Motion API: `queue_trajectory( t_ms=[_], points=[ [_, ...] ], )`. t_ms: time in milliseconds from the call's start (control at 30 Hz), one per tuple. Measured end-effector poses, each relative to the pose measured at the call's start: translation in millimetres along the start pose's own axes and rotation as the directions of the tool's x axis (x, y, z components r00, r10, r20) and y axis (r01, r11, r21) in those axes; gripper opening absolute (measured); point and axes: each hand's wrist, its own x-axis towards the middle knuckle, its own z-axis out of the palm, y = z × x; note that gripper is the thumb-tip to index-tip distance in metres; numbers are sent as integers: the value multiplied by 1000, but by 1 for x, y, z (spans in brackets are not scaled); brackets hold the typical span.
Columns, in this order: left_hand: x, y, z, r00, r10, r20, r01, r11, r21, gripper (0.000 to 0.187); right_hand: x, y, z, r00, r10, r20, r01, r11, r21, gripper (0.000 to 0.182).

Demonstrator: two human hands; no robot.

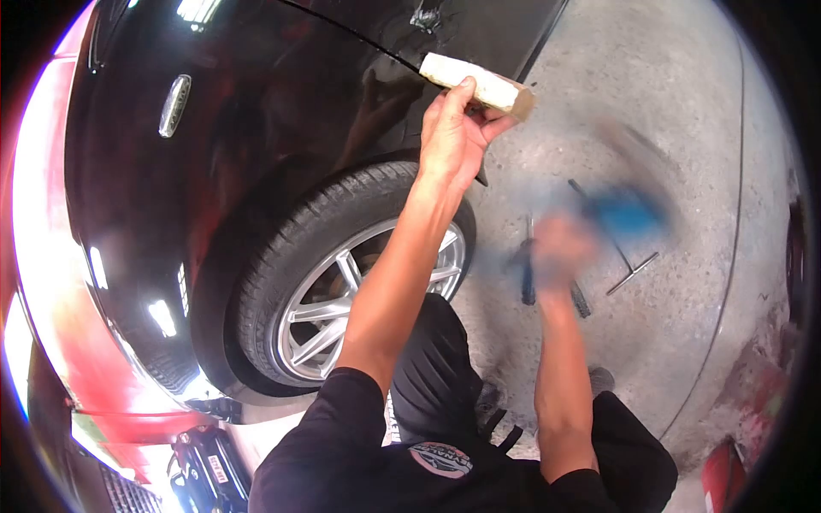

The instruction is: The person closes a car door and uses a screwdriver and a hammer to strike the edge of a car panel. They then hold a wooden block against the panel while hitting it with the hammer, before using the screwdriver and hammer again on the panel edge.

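A pale block with a brown end is held in my left hand, thumb on its near side, beside the black car's panel. Over the concrete floor, my right hand is smeared by motion. A blurred blue object is just beyond it to the right; whether the hand holds it cannot be made out. Dark tools, partly hidden, lie under and around that hand, among them a thin T-shaped bar.
The car's front wheel is left of my knees, below my left forearm. A red car stands at the far left. A small dark vehicle shows at the bottom left. A red object is at the lower right.
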Motion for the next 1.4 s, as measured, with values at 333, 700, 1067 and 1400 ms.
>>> queue_trajectory(
  t_ms=[333, 700, 1067, 1400],
  points=[
    [-21, -37, 36, 992, -91, 85, 84, 993, 77, 36, 41, -19, -51, 933, 315, -171, -320, 948, 4, 26],
    [-1, 1, 6, 999, 34, 4, -34, 997, 66, 33, 10, -46, -20, 960, 277, 31, -278, 958, 64, 22],
    [3, 2, 5, 999, 31, -23, -30, 999, 18, 36, 10, -78, -19, 982, 188, -25, -182, 972, 146, 18],
    [0, -3, 4, 1000, 18, -23, -15, 994, 110, 36, -2, -2, 25, 820, 572, 1, -562, 805, 190, 26]
  ],
)
